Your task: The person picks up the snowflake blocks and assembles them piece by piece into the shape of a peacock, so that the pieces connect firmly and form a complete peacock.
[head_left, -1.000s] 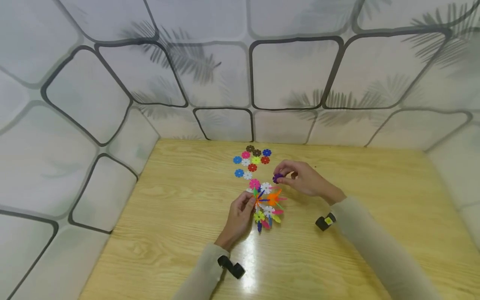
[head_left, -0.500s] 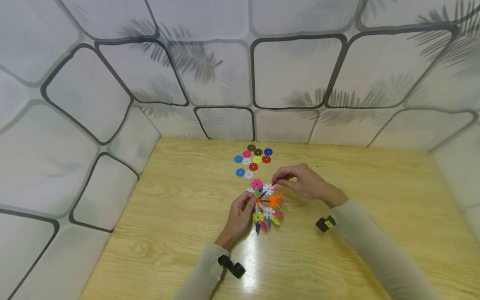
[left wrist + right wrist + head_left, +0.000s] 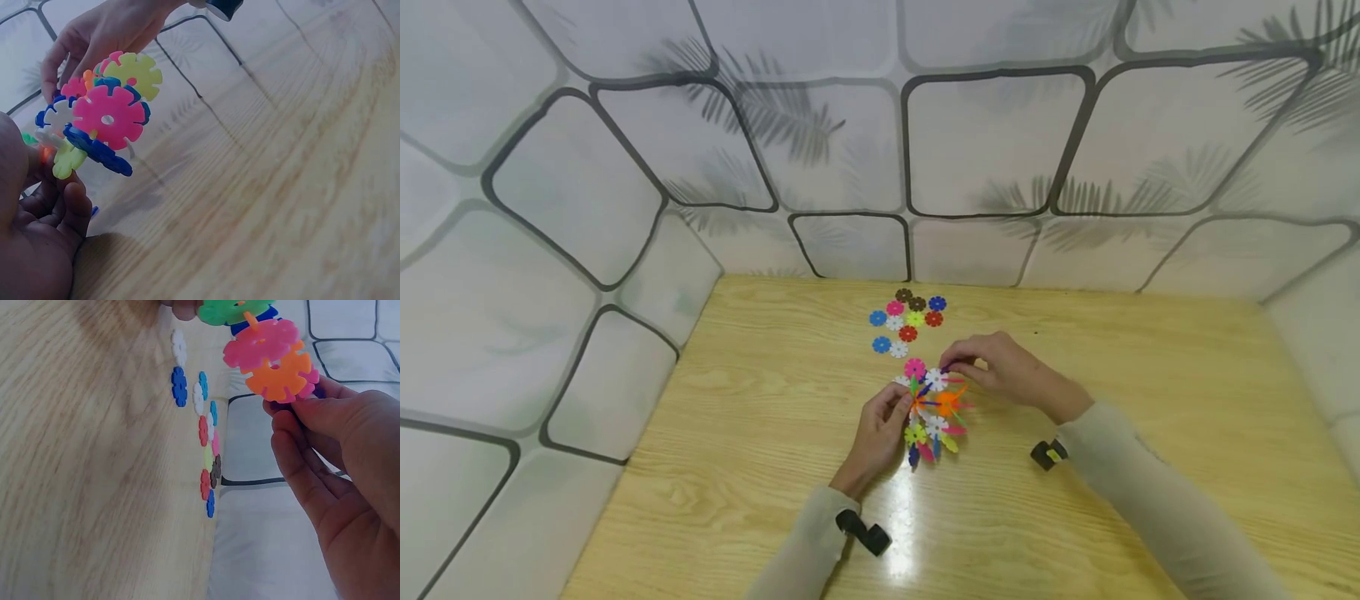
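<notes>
My left hand [image 3: 877, 427] grips the left side of a cluster of interlocking snowflake discs [image 3: 946, 403], joined at many angles in orange, white, pink, yellow, blue and green. Between the thumb and fingers of my right hand [image 3: 1013, 368] is a purple snowflake disc [image 3: 948, 367], edge-on at the cluster's upper right. The left wrist view shows a pink disc [image 3: 100, 122] on the cluster's near side, with the right hand behind it. From the right wrist, an orange disc [image 3: 278, 375] sits right at the right fingertips; most of the purple disc is hidden by them.
Several loose snowflake discs, among them a red one [image 3: 907, 333] and a light blue one [image 3: 882, 344], lie flat on the wooden table [image 3: 760, 400] beyond the cluster. A pale patterned wall covering [image 3: 850, 150] rises behind the table's back edge.
My right hand has moved slightly left and down, bringing the purple disc to the cluster's upper right and turning it from face-on to edge-on. My left hand keeps its grip, almost still.
</notes>
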The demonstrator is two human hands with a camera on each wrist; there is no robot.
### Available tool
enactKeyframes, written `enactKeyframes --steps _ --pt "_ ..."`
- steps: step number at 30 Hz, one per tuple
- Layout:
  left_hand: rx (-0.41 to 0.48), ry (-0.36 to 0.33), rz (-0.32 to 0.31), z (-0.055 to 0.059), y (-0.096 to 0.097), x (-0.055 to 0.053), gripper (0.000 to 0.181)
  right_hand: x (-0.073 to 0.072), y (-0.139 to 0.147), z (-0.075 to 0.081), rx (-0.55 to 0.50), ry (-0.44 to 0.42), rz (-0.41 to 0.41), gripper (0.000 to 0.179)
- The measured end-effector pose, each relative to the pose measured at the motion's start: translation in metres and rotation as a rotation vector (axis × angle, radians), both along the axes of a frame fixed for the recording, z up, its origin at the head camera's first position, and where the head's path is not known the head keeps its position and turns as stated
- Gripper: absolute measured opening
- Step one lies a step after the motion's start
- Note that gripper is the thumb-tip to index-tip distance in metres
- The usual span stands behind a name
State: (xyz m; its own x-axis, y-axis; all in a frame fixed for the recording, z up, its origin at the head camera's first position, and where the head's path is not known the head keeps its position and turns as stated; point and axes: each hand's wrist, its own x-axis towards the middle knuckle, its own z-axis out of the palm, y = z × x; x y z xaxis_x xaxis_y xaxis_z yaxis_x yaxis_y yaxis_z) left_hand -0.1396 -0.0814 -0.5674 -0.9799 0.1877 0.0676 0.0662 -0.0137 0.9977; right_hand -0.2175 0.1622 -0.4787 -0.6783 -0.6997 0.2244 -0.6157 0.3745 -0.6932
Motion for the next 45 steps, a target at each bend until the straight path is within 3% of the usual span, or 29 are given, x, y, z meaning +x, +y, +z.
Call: enactKeyframes --steps 7,12,18,23,28,34,40,45 --pt "-0.023 0.036 0.013 0.000 0.000 0.000 0.019 0.003 -0.003 0.003 -0.010 0.030 0.030 0.016" --pt "0.024 -0.002 0.038 0.002 0.004 0.001 0.019 -0.003 -0.003 0.008 -0.019 0.032 0.028 0.019" --pt "0.088 -0.023 0.062 -0.001 0.000 -0.001 0.019 -0.038 -0.016 -0.005 0.043 -0.053 -0.149 0.039" --pt "0.105 -0.016 0.087 0.002 -0.005 -0.001 0.017 -0.060 -0.043 -0.027 0.222 -0.099 -0.240 0.056" --pt "0.086 -0.015 0.061 0.004 0.001 0.002 0.021 -0.058 -0.042 -0.035 0.387 -0.036 -0.310 0.038" --pt "0.102 0.014 0.068 0.000 0.005 0.002 0.018 -0.048 -0.031 -0.029 0.354 -0.078 -0.325 0.012" --pt "0.133 0.043 0.044 -0.004 0.004 -0.001 0.020 -0.044 -0.023 -0.028 0.351 -0.120 -0.332 0.030" --pt "0.132 0.028 0.034 -0.003 0.003 -0.002 0.019 -0.047 -0.015 -0.031 0.366 -0.128 -0.292 0.049"
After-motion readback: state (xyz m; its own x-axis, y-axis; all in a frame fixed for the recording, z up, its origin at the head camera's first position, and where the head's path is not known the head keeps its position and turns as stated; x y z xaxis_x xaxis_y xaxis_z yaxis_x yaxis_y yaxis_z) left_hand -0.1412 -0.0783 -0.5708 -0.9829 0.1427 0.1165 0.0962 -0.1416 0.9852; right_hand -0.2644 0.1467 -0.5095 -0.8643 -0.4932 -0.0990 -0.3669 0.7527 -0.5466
